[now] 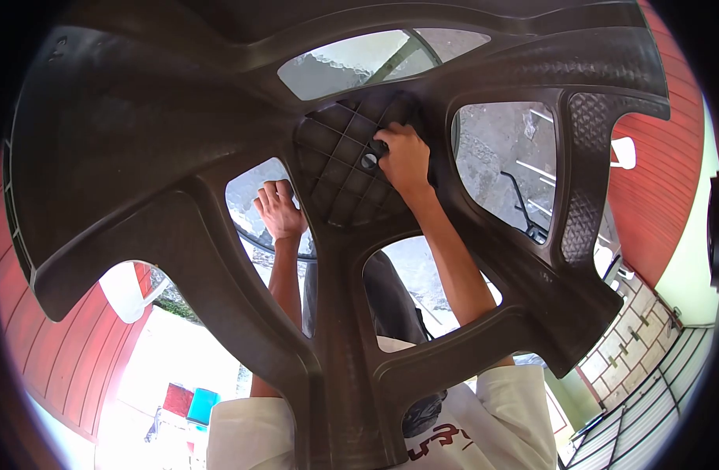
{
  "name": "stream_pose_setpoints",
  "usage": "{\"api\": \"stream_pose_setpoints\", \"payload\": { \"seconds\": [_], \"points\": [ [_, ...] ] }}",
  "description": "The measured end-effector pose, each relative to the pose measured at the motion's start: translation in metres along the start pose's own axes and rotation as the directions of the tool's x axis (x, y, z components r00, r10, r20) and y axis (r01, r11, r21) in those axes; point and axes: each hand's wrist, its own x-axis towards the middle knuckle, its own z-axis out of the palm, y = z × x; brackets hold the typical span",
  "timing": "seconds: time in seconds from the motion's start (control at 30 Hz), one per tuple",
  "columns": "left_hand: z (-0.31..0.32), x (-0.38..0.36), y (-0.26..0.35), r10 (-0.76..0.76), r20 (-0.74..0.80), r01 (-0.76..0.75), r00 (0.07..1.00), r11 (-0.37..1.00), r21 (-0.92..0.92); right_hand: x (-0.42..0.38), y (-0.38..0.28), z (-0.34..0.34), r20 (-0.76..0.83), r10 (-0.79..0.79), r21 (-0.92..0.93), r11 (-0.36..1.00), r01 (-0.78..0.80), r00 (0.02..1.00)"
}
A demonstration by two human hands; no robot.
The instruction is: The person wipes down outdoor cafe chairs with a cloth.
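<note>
A dark brown plastic chair (195, 258) fills most of the view, its ribbed seat underside (336, 188) facing me and large openings between its parts. My right hand (405, 157) lies over the ribbed panel, fingers closed around a small dark object with a pale round end (369, 161); its kind I cannot make out. My left hand (280, 211) shows through the opening on the left, its fingers bent at the chair's inner edge. Frame parts of the chair cross in front of both arms.
Grey concrete floor (496, 149) shows through the openings, with a dark bent rod (520, 200) on the right. Red walls (661, 196) flank both sides. A white curved object (128, 294) and a blue item (204, 406) stand at the left. A barred metal structure (649, 415) is at lower right.
</note>
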Motion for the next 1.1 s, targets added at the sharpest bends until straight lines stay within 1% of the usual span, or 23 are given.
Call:
{"api": "stream_pose_setpoints", "payload": {
  "seconds": [0.03, 0.13, 0.17, 0.23, 0.27, 0.3, 0.33, 0.37, 0.47, 0.5, 0.57, 0.6, 0.63, 0.73, 0.87, 0.93, 1.03, 1.1],
  "points": [
    [0.0, 0.0, 0.0, -0.002, 0.0, 0.002, 1.0, 1.0, 0.0, 0.001, 0.0, -0.001, 0.026, -0.07, -0.037, 0.997, 0.071, 0.997],
    [-0.009, 0.001, 0.005, 0.006, 0.02, -0.006, 1.0, 1.0, 0.007, 0.001, 0.006, 0.001, 0.027, -0.149, -0.038, 0.988, 0.15, 0.989],
    [-0.013, 0.002, 0.007, 0.009, 0.03, -0.009, 1.0, 1.0, 0.007, 0.0, 0.01, 0.002, -0.105, -0.084, 0.078, 0.993, 0.093, 0.991],
    [-0.004, -0.001, 0.002, 0.0, 0.014, 0.0, 1.0, 1.0, -0.012, -0.002, 0.019, 0.008, -0.331, 0.082, 0.322, 0.946, 0.03, 0.94],
    [0.0, -0.001, -0.001, -0.005, 0.003, 0.005, 1.0, 1.0, -0.019, -0.002, 0.023, 0.012, -0.376, 0.272, 0.439, 0.894, -0.089, 0.886],
    [-0.001, -0.001, -0.001, -0.005, 0.0, 0.005, 1.0, 1.0, -0.016, -0.001, 0.018, 0.008, -0.391, 0.457, 0.556, 0.809, -0.191, 0.799],
    [-0.001, -0.002, -0.001, -0.003, -0.002, 0.003, 1.0, 1.0, -0.013, -0.002, 0.013, 0.003, -0.376, 0.627, 0.666, 0.695, -0.271, 0.682],
    [-0.001, -0.001, 0.0, 0.003, -0.005, -0.003, 1.0, 1.0, -0.012, -0.001, 0.009, -0.002, -0.364, 0.624, 0.666, 0.694, -0.275, 0.692],
    [-0.001, 0.0, 0.0, -0.002, -0.001, 0.002, 1.0, 1.0, -0.017, 0.004, -0.011, -0.008, -0.316, 0.366, 0.586, 0.801, -0.123, 0.876],
    [-0.001, 0.0, -0.001, -0.004, 0.003, 0.004, 1.0, 1.0, -0.01, 0.008, -0.016, -0.008, -0.343, 0.152, 0.494, 0.868, 0.041, 0.927],
    [-0.001, 0.0, 0.0, -0.014, 0.013, 0.013, 1.0, 1.0, 0.009, 0.014, -0.023, 0.0, -0.144, 0.013, 0.266, 0.964, 0.026, 0.989],
    [-0.001, -0.001, 0.0, -0.013, 0.012, 0.013, 1.0, 1.0, 0.002, 0.017, -0.025, 0.005, -0.032, -0.035, 0.141, 0.989, 0.04, 0.999],
    [-0.001, -0.001, 0.0, -0.011, 0.01, 0.011, 1.0, 1.0, -0.006, 0.021, -0.028, 0.012, 0.001, 0.002, 0.079, 0.997, -0.002, 1.0],
    [0.001, 0.002, -0.002, 0.003, 0.003, -0.003, 1.0, 1.0, 0.015, 0.028, -0.032, 0.024, 0.004, 0.071, 0.067, 0.995, -0.071, 0.997],
    [0.0, -0.001, 0.0, 0.002, 0.002, -0.002, 1.0, 1.0, -0.007, 0.032, -0.027, 0.025, 0.0, 0.312, 0.238, 0.923, -0.303, 0.95],
    [-0.001, -0.001, 0.0, -0.002, 0.001, 0.002, 1.0, 1.0, 0.005, 0.034, -0.029, 0.023, 0.032, 0.436, 0.291, 0.857, -0.426, 0.899],
    [0.0, -0.001, 0.001, -0.002, 0.013, 0.001, 1.0, 1.0, 0.016, 0.03, -0.03, 0.045, -0.035, 0.66, 0.455, 0.679, -0.576, 0.751],
    [0.0, 0.0, 0.001, -0.007, 0.02, 0.006, 1.0, 1.0, 0.028, 0.024, -0.037, 0.047, -0.154, 0.492, 0.34, 0.841, -0.421, 0.857]
  ]
}}
